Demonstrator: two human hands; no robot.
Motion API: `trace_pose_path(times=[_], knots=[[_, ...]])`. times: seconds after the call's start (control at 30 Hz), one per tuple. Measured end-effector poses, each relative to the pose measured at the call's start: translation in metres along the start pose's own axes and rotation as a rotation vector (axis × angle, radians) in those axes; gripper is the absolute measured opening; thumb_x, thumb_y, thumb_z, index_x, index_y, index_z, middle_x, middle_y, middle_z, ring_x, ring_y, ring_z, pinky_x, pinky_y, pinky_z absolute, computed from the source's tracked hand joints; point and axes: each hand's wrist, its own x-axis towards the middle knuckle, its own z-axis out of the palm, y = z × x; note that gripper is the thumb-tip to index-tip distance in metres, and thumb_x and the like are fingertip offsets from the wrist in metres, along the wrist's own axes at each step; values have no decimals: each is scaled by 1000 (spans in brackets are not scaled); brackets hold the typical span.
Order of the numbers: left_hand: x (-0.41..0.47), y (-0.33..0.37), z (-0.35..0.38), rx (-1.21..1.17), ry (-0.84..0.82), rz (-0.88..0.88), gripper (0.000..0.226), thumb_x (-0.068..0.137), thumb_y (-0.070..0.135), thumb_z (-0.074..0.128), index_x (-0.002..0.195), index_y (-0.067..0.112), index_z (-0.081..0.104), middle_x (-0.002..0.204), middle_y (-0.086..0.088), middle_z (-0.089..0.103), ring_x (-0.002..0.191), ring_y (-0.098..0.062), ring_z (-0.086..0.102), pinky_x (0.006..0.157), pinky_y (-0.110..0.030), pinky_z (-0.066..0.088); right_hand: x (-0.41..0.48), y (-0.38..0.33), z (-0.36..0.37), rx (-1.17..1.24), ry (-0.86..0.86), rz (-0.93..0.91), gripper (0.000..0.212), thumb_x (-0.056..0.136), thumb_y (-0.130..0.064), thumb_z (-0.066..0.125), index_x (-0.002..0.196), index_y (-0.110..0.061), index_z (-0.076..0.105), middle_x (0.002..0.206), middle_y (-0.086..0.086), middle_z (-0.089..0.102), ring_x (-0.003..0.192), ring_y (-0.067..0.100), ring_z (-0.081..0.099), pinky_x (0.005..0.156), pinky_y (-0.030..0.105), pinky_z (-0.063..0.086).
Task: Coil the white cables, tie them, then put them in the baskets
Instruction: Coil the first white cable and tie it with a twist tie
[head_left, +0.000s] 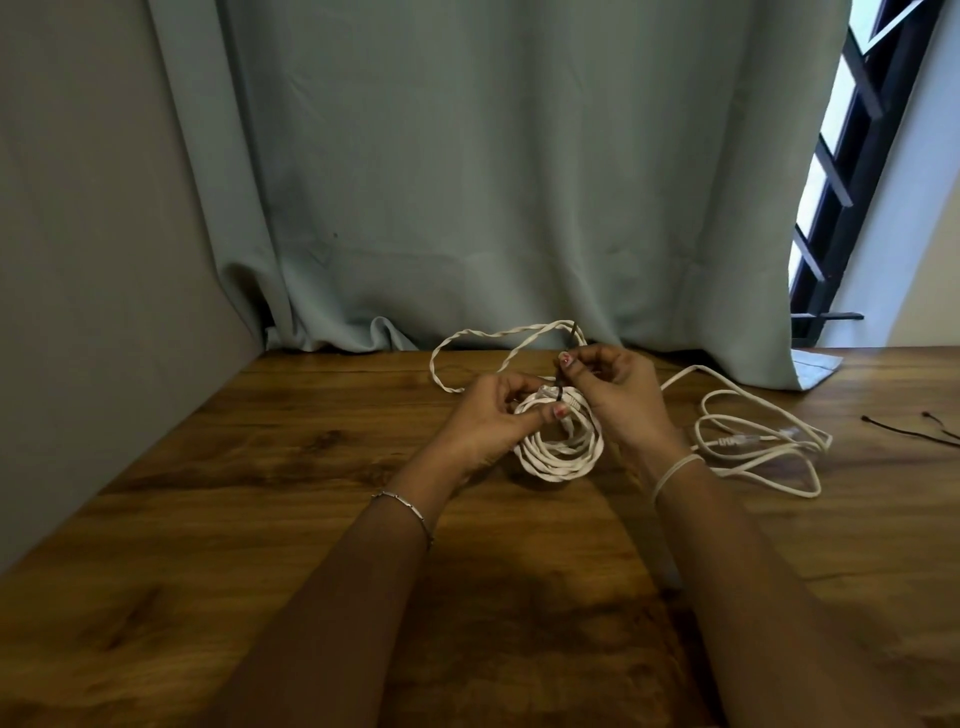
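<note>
The left hand (491, 418) is gripping the coiled white cable (563, 460) over the wooden surface (260, 493), while the fingers (574, 364) of the right hand (623, 397) are pinching a black tie (560, 388) wrapped around it. A second white cable (753, 449) is lying loose at the right, near spare black ties (904, 432).

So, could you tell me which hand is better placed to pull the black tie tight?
Probably the right hand: it pinches the tie above the coil, which the left hand steadies.
</note>
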Motion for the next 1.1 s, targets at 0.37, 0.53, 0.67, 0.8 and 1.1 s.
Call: trace_pose_path(times=[0.37,0.53,0.67,0.8,1.1], knots=[[1,0,4,56,-17,35,34,82,14,74,114,9,66,106,-5,72,99,-17,69,86,-31,57,2,9,2,-290,185,-209,12,88,-17,66,79,-25,64,75,-3,67,73,23,64,70,42,55],[-1,2,4,75,-37,42,23,84,16,72,107,14,66,103,-5,72,97,-17,69,86,-33,57,3,10,0,-319,164,-209,19,88,-18,67,77,-32,62,77,-5,69,73,18,65,70,38,55],[-2,2,5,90,-5,68,18,86,23,71,103,16,68,101,-3,73,96,-18,69,87,-37,56,4,7,1,-273,144,-184,10,86,-18,70,81,-26,66,79,-1,70,74,17,66,71,38,56],[0,2,3,120,13,55,25,84,22,72,108,15,67,101,-3,73,96,-16,69,88,-39,56,4,7,2,-161,143,-50,7,82,-12,73,79,-18,71,77,4,72,76,22,69,77,39,58],[-3,4,5,110,37,129,35,81,15,74,115,18,65,108,-1,72,100,-9,68,91,-35,55,4,3,-3,283,17,442,21,78,3,68,90,-12,59,74,13,65,61,24,63,62,35,55]])
